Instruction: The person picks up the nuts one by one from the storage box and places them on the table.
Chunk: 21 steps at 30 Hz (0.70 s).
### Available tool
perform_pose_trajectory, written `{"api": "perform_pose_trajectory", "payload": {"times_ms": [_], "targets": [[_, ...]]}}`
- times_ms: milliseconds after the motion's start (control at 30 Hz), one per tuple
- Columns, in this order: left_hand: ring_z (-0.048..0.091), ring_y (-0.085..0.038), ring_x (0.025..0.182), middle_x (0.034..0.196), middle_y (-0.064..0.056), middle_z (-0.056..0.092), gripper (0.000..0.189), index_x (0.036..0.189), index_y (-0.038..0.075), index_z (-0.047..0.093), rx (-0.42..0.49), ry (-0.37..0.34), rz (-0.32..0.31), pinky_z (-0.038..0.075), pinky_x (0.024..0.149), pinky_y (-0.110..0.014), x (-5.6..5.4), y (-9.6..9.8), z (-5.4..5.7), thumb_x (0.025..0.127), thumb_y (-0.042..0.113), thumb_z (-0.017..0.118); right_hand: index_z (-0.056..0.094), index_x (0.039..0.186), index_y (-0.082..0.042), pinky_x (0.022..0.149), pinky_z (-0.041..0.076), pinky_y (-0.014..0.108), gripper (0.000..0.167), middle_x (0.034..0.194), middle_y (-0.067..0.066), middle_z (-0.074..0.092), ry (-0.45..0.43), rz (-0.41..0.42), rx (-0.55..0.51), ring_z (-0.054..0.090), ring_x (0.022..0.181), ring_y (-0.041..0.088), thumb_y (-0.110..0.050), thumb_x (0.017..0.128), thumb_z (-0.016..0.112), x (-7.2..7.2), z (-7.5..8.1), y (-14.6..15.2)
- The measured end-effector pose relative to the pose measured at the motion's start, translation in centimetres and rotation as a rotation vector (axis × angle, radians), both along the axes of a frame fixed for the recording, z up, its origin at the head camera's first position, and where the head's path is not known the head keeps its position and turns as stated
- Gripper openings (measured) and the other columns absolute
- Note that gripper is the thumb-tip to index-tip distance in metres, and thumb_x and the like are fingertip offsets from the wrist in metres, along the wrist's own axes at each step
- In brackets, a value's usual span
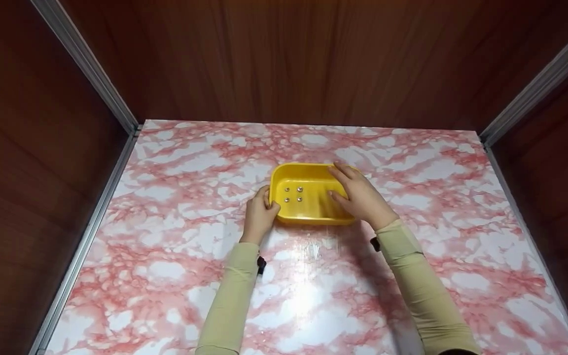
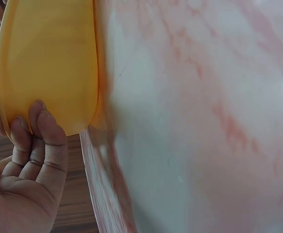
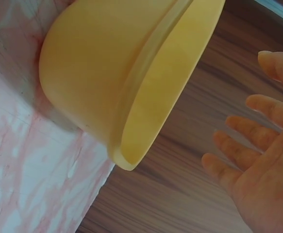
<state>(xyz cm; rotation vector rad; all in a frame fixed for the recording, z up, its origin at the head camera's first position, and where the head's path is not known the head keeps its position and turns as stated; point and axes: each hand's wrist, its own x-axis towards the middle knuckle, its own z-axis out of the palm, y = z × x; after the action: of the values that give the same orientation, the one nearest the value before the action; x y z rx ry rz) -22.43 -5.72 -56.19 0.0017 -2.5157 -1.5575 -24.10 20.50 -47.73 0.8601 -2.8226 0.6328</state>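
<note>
A yellow plastic basin (image 1: 313,220) with rounded corners sits on the table, several small shiny metal pieces (image 1: 300,189) lying in its left half. My left hand (image 1: 259,215) grips the basin's left end, thumb at the rim and fingers against the outer wall, as the left wrist view of the hand (image 2: 34,170) shows. Over the right end of the basin hovers my right hand (image 1: 365,197), fingers spread. In the right wrist view that hand (image 3: 258,141) is apart from the rim, and nothing is in its fingers.
The table (image 1: 175,286) has a red and white marbled top. Brown wood panels (image 1: 284,59) stand behind it and on both sides, with grey metal strips (image 1: 87,64) at the corners. Both forearms in green sleeves (image 1: 227,301) reach in from the near side.
</note>
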Motion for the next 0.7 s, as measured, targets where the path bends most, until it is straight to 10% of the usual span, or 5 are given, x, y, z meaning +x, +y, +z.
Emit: {"api": "perform_pose_trajectory", "payload": {"times_ms": [700], "targets": [[0.039,-0.012,0.058,0.063,0.001,0.045,0.053,0.13,-0.002,0.054,0.007,0.021,-0.001,0.039,0.062,-0.027,0.0,0.1,0.1,0.077,0.001,0.059,0.044,0.142,-0.008,0.107,0.029,0.048,0.057,0.15,0.014,0.033,-0.022,0.009,0.021,0.034,0.134,0.034,-0.029,0.092,0.062,-1.2,0.5,-0.7]]}}
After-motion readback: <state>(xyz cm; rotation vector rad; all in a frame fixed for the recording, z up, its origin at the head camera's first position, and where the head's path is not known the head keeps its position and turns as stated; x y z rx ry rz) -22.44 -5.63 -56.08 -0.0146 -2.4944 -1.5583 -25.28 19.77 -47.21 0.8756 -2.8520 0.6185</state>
